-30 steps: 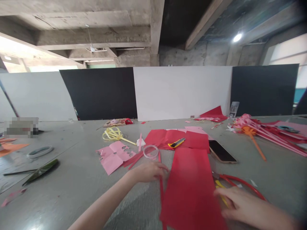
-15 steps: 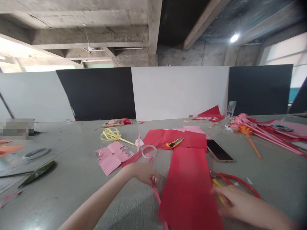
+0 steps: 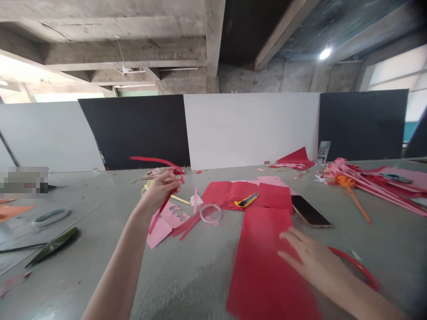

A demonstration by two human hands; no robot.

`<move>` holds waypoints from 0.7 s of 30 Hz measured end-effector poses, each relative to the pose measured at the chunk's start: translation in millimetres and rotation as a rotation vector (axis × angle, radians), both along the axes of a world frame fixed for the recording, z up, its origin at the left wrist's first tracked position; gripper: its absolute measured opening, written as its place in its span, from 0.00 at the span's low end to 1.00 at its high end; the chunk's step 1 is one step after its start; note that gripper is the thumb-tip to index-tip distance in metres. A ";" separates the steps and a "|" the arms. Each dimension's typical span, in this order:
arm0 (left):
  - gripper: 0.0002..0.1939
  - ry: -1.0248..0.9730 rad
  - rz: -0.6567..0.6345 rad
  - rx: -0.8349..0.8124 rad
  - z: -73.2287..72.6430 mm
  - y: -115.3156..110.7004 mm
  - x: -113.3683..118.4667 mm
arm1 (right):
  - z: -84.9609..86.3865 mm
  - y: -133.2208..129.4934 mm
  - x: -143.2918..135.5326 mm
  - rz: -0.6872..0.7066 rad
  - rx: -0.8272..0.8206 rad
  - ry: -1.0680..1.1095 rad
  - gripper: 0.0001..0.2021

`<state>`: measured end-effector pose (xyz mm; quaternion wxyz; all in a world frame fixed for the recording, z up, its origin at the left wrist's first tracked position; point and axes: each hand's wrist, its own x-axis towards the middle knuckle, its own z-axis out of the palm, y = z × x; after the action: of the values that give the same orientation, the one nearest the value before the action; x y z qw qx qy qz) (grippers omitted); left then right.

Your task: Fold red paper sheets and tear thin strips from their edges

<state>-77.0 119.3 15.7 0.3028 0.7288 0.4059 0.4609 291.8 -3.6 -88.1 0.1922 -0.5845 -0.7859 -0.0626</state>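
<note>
My left hand [image 3: 163,186] is raised over the table and pinches a thin red paper strip [image 3: 147,159], whose ends curve off to the left and hang down. Pink paper with cut-out holes [image 3: 162,229] lies beneath it. My right hand [image 3: 305,253] hovers at the right edge of a long red paper sheet [image 3: 263,258], fingers spread and holding nothing. Red-handled scissors [image 3: 356,264] lie partly hidden behind that hand. A yellow cutter [image 3: 247,200] rests on folded red paper [image 3: 218,193]. Beside it is a roll of clear tape [image 3: 211,214].
A phone [image 3: 312,211] lies right of the red paper. Farther right are an orange paper flower [image 3: 353,195] and pink strips [image 3: 380,191]. At left are a pale ring [image 3: 51,217] and a green leaf shape [image 3: 55,246]. White and black boards [image 3: 253,129] stand behind.
My left hand has risen and moved left and away, lifting the red strip. My right hand has opened and shifted from the scissors toward the red sheet. More red strips show beside the tape.
</note>
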 end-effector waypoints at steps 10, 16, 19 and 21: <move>0.12 0.347 0.144 -0.273 -45.5 36.6 11.3 | 11.4 96.1 -130.8 0.301 -0.010 0.018 0.12; 0.09 0.343 0.105 -0.191 -33.1 26.9 16.2 | -23.0 133.1 -159.1 0.328 -0.082 0.076 0.08; 0.09 0.305 0.086 -0.170 -36.1 26.0 20.3 | -32.0 136.8 -159.1 0.337 -0.110 0.127 0.09; 0.10 0.269 0.091 -0.168 -41.8 28.6 21.6 | -34.6 139.4 -158.2 0.322 -0.116 0.166 0.10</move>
<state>-55.4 147.9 -26.1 0.2847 0.7369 0.5123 0.3368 133.6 135.7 -122.7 0.2300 -0.4643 -0.8530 0.0629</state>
